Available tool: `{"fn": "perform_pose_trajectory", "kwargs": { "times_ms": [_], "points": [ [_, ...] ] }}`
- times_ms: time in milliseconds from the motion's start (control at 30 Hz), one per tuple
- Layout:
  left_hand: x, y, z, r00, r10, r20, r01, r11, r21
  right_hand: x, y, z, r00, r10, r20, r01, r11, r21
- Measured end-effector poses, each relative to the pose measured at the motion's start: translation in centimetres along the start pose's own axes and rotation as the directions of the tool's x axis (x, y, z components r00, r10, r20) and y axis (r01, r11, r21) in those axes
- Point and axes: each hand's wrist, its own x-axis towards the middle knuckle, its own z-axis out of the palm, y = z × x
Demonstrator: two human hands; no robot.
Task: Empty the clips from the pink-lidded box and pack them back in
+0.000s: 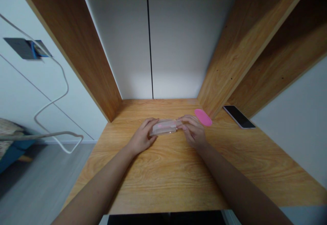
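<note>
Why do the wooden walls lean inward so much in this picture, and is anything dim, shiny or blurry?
In the head view, wide-angle distortion makes the wooden side panels splay outward toward the camera; the lighting is dim and soft, brightest low on the white back panel; the clear plastic case shows small glints and slightly soft edges.

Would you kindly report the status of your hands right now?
Left hand, right hand on clear plastic case, opposite ends. Pink oval piece beside right hand. Smartphone farther right.
</note>
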Motion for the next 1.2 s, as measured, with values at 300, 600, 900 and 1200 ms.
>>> {"fn": "perform_pose_trajectory", "kwargs": {
  "times_ms": [300, 600, 900, 1200],
  "points": [
    [0.1, 0.3, -0.2, 0.999, 0.046, 0.001, -0.046, 0.999, 0.003, -0.4, 0.3, -0.1, 0.997, 0.077, 0.0, -0.077, 0.997, -0.003],
    [0.1, 0.2, -0.1, 0.998, 0.068, -0.008, -0.068, 0.998, -0.005, 0.0, -0.2, -0.2, 0.999, 0.032, -0.029, -0.032, 0.999, -0.003],
    [0.2, 0.2, -0.2, 0.992, 0.093, -0.083, -0.091, 0.995, 0.035, 0.0, -0.7, -0.3, 0.997, 0.026, -0.078, -0.027, 0.999, -0.021],
    [0.1, 0.3, -0.1, 0.995, 0.062, -0.077, -0.057, 0.997, 0.058, -0.2, -0.8, 0.0, 0.992, 0.116, -0.052, -0.115, 0.993, 0.013]
  ]
}}
